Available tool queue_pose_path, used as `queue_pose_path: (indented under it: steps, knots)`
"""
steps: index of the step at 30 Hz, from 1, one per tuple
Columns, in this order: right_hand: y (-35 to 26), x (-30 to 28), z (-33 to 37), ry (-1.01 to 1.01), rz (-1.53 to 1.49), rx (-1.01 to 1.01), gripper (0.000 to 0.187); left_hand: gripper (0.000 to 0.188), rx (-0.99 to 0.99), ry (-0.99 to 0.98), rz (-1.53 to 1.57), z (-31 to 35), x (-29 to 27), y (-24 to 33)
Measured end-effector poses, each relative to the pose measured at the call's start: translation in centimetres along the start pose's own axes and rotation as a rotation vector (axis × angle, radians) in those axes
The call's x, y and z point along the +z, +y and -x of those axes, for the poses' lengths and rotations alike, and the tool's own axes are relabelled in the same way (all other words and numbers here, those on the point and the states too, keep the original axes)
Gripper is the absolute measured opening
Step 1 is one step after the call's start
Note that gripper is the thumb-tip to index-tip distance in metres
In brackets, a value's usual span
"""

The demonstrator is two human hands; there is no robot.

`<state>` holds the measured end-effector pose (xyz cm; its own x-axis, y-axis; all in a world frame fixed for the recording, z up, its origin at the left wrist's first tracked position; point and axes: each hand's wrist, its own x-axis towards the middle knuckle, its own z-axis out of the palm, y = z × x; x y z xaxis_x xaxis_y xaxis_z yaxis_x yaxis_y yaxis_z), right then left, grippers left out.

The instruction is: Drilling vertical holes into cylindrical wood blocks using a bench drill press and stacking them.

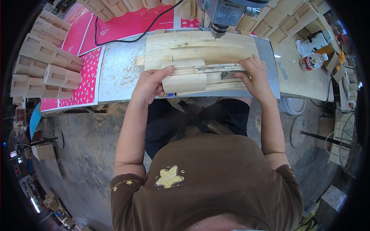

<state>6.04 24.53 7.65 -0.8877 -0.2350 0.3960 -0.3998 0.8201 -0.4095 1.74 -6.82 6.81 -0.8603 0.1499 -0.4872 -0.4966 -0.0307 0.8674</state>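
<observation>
A pale rounded wooden block [185,82] with a lengthwise slot lies near the front of the bench. My left hand [150,84] is closed round the block's left end, thumb on top. Along the slot runs a narrow wooden strip [217,68] with dark marks on it. My right hand [253,75] pinches the strip's right end between thumb and fingers. Just left of that thumb a small dark grey flat piece [227,74] shows; I cannot tell how it is joined. Beyond the block hangs the bench drill [227,13], its bit above a wooden board [200,40].
Stacks of wooden blocks [52,57] stand at the left, with more blocks [269,17] at the back right. A black cable [127,40] crosses the pink sheet [127,25]. To the right are a bottle [311,62] and a thin clear tube-like object [283,70].
</observation>
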Motion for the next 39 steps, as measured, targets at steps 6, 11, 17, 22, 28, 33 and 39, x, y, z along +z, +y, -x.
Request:
queue_pose_path:
  steps: [6, 11, 17, 22, 28, 33, 39]
  knots:
    - [-0.1, 0.4, -0.1, 0.018, 0.028, -0.018, 0.031, 0.047, 0.069, -0.147, -0.043, -1.1, 4.2, -2.0]
    - [2.0, 0.1, -0.1, 0.075, 0.099, 0.056, 0.033, 0.056, 0.784, 0.056, -0.323, -1.8, 6.4, -4.8]
    - [3.6, 2.0, -3.7, 0.157, 0.159, 0.067, 0.034, 0.075, 1.043, 0.287, -0.819, -4.5, 6.6, -5.1]
    - [2.7, 3.4, -4.7, 0.125, 0.179, 0.045, 0.036, 0.068, 1.017, 0.366, -0.903, -6.5, 4.6, -5.6]
    - [2.4, -0.7, -5.7, 0.418, -0.322, -0.051, 0.037, 0.062, 0.977, 0.295, -0.917, -6.8, 3.9, -5.2]
    - [-3.8, -10.9, -14.2, 0.861, -0.559, 0.189, 0.018, 0.055, 0.992, 0.338, -0.978, -6.4, 4.3, -5.1]
    - [-3.3, -10.8, -16.3, 0.605, -0.062, -0.032, 0.025, 0.059, 1.035, 0.346, -0.981, -6.4, 4.5, -5.3]
